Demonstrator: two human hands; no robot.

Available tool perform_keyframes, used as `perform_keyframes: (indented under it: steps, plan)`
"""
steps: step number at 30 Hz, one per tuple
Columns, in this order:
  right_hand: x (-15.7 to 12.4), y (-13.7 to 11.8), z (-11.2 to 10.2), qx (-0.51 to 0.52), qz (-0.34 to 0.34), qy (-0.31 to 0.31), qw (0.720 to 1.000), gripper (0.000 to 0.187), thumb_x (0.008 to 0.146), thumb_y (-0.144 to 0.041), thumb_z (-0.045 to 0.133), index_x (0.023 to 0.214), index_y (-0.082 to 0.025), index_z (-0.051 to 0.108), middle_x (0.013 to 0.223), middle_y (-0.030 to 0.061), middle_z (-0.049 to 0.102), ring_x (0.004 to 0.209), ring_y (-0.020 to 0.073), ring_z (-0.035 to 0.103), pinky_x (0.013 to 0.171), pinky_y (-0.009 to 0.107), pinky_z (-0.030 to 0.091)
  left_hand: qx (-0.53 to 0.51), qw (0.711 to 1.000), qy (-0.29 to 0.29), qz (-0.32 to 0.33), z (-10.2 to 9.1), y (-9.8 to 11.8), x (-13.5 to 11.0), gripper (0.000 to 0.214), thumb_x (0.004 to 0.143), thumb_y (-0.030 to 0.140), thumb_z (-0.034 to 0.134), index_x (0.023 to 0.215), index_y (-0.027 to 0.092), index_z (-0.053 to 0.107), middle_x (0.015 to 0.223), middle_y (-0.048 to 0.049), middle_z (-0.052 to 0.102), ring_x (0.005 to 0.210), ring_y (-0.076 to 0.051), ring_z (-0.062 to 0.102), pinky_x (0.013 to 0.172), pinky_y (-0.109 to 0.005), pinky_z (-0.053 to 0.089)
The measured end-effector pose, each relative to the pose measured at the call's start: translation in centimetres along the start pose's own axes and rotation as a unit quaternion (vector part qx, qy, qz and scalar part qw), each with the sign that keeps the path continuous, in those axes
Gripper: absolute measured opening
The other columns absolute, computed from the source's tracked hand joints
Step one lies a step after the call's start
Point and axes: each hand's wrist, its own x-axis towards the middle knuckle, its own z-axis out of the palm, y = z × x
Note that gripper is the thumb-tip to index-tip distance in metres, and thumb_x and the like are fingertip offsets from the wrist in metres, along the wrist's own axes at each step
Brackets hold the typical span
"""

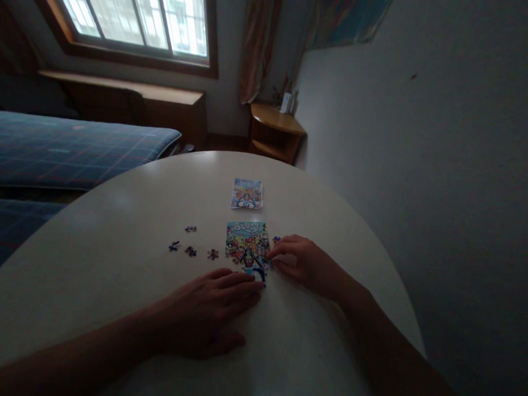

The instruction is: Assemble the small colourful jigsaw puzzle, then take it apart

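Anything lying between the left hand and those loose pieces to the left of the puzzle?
Nothing visible. Only bare table lies between the left hand, flat just short of the puzzle, and the loose pieces. The puzzle sits to their right, off that path, with the right hand at its right edge.

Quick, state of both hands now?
Left hand: open, flat on the table, fingertips by the puzzle.
Right hand: curled at the puzzle's right edge; grip cannot be told.
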Motion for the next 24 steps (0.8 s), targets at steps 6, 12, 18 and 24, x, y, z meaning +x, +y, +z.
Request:
perform_keyframes:
  steps: [6, 12, 18, 24]
  plan:
    - [-0.3, 0.3, -0.1, -0.005, -0.021, -0.019, 1.000, 0.016, 0.085, -0.021, 0.069, 0.099, -0.024, 0.075, 0.103, 0.0065, 0.071, 0.098, 0.0196, 0.063, 0.090, 0.035, 0.049, -0.011, 1.000, 0.007, -0.003, 0.1, 0.0, 0.0, 0.059, 0.091, 0.043, 0.057, 0.142, 0.015, 0.045, 0.149, -0.0102, 0.048, 0.134, -0.028, 0.046, 0.112, -0.043, 0.038]
    - [-0.4, -0.2, -0.3, -0.011, -0.045, -0.031, 0.998, 0.018, 0.086, -0.026, 0.069, 0.104, -0.025, 0.075, 0.103, 0.0065, 0.071, 0.095, 0.0195, 0.063, 0.088, 0.035, 0.050, -0.010, 1.000, -0.002, -0.004, -0.1, 0.1, 0.1, 0.057, 0.093, 0.043, 0.055, 0.142, 0.016, 0.046, 0.149, -0.0098, 0.048, 0.134, -0.028, 0.047, 0.111, -0.043, 0.038]
    - [-0.4, -0.9, -0.1, -0.075, -0.074, -0.059, 0.993, 0.024, 0.086, -0.029, 0.070, 0.110, -0.027, 0.074, 0.104, 0.0065, 0.070, 0.095, 0.0202, 0.063, 0.089, 0.037, 0.047, -0.007, 1.000, 0.004, -0.003, 0.0, 0.0, 0.0, 0.056, 0.092, 0.044, 0.056, 0.140, 0.017, 0.047, 0.148, -0.0095, 0.049, 0.132, -0.028, 0.048, 0.111, -0.043, 0.038]
    - [-0.4, -1.1, 0.2, -0.101, -0.079, -0.060, 0.990, 0.019, 0.084, -0.029, 0.071, 0.103, -0.028, 0.076, 0.103, 0.0057, 0.070, 0.094, 0.0204, 0.063, 0.090, 0.039, 0.046, 0.003, 1.000, 0.005, 0.002, 0.2, 0.0, 0.0, 0.055, 0.092, 0.040, 0.056, 0.141, 0.016, 0.046, 0.149, -0.0101, 0.048, 0.132, -0.028, 0.048, 0.109, -0.044, 0.040]
